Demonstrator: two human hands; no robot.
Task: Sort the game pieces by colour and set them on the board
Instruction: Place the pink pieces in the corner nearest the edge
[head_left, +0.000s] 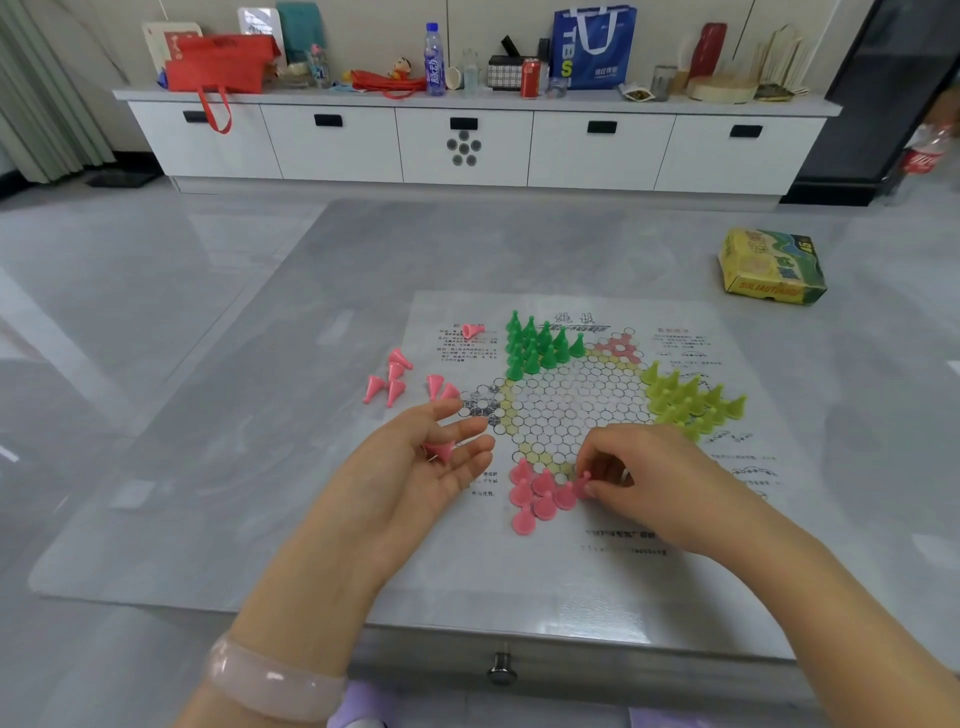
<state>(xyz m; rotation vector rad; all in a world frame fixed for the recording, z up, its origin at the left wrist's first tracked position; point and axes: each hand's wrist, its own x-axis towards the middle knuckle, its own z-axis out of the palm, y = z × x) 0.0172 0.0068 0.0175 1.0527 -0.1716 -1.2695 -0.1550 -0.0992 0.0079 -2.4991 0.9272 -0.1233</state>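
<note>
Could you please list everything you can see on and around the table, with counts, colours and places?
Board: one, white printed sheet, flat on the grey table.
Green pieces: a cluster, dark green, upright on the board's far point.
Yellow-green pieces: a cluster, upright on the right point.
Pink pieces on board: about seven, upright on the near point.
Loose pink pieces: about seven, tipped over left of the grid.
Box: one, yellow and green, far right on the table.
Cabinet: white, cluttered top, behind.
Left hand: palm up, cradling pink pieces.
Right hand: pinching a pink piece at the near point.
</note>
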